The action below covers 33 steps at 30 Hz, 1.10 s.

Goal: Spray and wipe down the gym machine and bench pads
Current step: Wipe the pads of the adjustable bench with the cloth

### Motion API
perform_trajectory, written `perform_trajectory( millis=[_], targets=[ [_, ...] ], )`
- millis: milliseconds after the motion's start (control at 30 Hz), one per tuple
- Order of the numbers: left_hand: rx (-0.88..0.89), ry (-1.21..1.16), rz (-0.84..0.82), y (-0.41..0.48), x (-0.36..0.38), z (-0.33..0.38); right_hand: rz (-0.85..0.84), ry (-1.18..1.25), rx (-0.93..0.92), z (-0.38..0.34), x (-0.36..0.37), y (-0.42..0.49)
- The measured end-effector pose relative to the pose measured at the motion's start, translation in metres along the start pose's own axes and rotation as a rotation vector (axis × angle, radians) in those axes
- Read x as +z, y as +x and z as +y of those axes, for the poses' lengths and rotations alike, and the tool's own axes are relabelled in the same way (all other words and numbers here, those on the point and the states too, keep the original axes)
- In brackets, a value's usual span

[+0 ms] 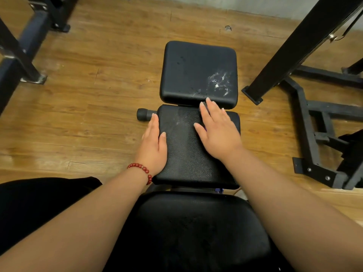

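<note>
Centre of frame: my left hand [154, 142] and right hand [218, 130] lie flat on the middle pad [184, 154], fingers [206, 112] straight, gripping nothing. Spray patch [220, 81] on far pad [188, 65] sits just above the right hand, the nearer one.

Bare wooden floor [88, 107] lies open left of the bench pads [186, 75], save a rubber-capped handle [144, 114] jutting out there. On the right, a slanted black upright [294, 50] and a low base frame [306, 124] stand near

- Place: a gym.
- Black bench pads [198, 71] set in a row, the far one flecked with white droplets.
- Black steel machine frames [308, 36] standing left and right.
- Wood-plank floor [98, 95].
</note>
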<state>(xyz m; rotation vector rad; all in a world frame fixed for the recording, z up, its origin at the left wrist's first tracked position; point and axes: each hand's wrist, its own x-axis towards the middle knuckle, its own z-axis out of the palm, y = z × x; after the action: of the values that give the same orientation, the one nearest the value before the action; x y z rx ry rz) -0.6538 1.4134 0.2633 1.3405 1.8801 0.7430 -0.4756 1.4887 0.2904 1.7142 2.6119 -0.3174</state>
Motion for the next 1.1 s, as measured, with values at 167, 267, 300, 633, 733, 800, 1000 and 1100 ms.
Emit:
perform_trajectory(
  millis=[167, 267, 300, 633, 733, 800, 1000, 1100],
  targets=[
    [-0.004, -0.002, -0.018, -0.001, 0.000, 0.001, -0.002, 0.056, -0.116, -0.033, 0.008, 0.002],
    [0.003, -0.008, -0.020, -0.001, -0.001, 0.000, -0.040, -0.002, -0.281, -0.007, -0.001, 0.005],
    [0.004, -0.007, -0.019, -0.001, -0.001, -0.001, -0.034, 0.001, -0.242, 0.000, -0.003, 0.006],
    [-0.003, -0.049, -0.022, -0.001, -0.001, -0.001, -0.061, -0.055, -0.339, -0.030, 0.015, -0.024],
    [-0.002, -0.054, -0.013, 0.000, -0.001, -0.002, -0.052, -0.077, -0.376, -0.022, 0.013, -0.019],
    [-0.002, -0.055, -0.018, 0.000, 0.000, -0.002, -0.041, -0.065, -0.308, -0.022, 0.008, -0.005],
    [0.001, -0.049, -0.023, -0.002, -0.002, -0.001, 0.001, -0.001, -0.134, -0.044, 0.016, -0.009],
    [-0.002, -0.054, -0.031, -0.002, -0.002, -0.002, -0.035, -0.076, -0.312, -0.039, 0.021, -0.043]
  ],
)
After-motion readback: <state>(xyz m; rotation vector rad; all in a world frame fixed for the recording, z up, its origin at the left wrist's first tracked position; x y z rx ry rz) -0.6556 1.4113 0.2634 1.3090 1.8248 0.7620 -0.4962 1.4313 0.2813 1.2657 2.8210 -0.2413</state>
